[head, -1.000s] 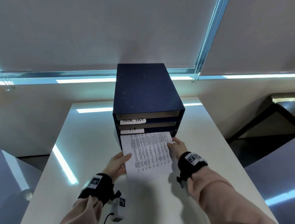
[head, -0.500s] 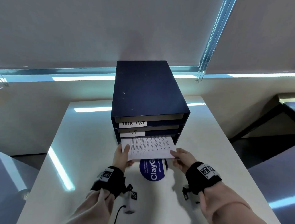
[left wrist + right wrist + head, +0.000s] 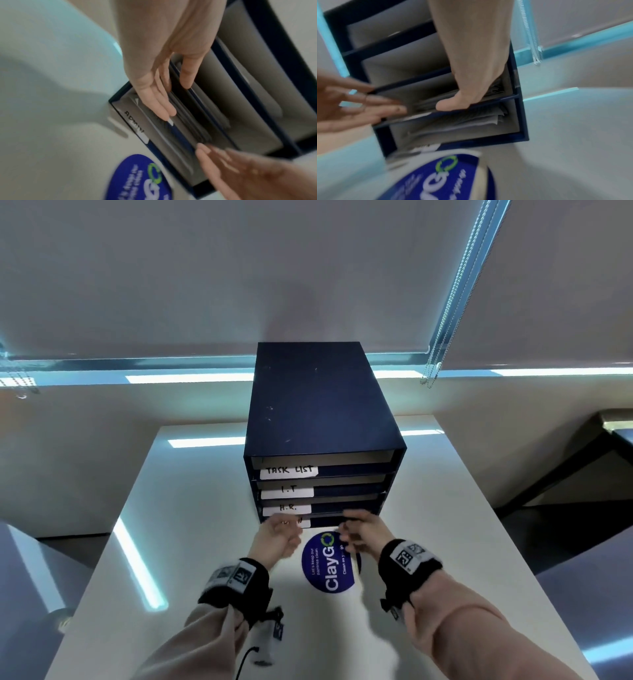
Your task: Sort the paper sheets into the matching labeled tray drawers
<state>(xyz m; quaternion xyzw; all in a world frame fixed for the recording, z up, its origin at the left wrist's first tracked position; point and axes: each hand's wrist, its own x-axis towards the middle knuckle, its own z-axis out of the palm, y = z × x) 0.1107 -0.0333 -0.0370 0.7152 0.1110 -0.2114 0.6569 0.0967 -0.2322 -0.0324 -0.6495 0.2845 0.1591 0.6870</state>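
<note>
A dark blue drawer unit (image 3: 322, 405) stands on the white table (image 3: 191, 508), with labels TASK LIST (image 3: 289, 470), I.T (image 3: 287, 490), H.R. (image 3: 287, 508) and ADMIN (image 3: 134, 122) from top to bottom. My left hand (image 3: 286, 530) and right hand (image 3: 352, 529) are both at the fronts of the two lowest drawers, fingers extended, holding nothing. Printed paper sheets (image 3: 467, 119) lie stacked in the bottom drawer, and more sheets (image 3: 428, 102) sit in the drawer above. My right thumb (image 3: 450, 106) rests on the blue edge between these two drawers. Both wrist views are blurred.
A round blue ClayGo sticker (image 3: 330, 563) is on the table just in front of the unit, between my wrists. A blind cord (image 3: 431, 374) hangs at the back right. A dark bench (image 3: 609, 436) stands beyond the table's right edge.
The printed sheet that both hands held has slid fully into a lower drawer and is out of the hands. Both hands have moved forward to the drawer fronts, uncovering the sticker.
</note>
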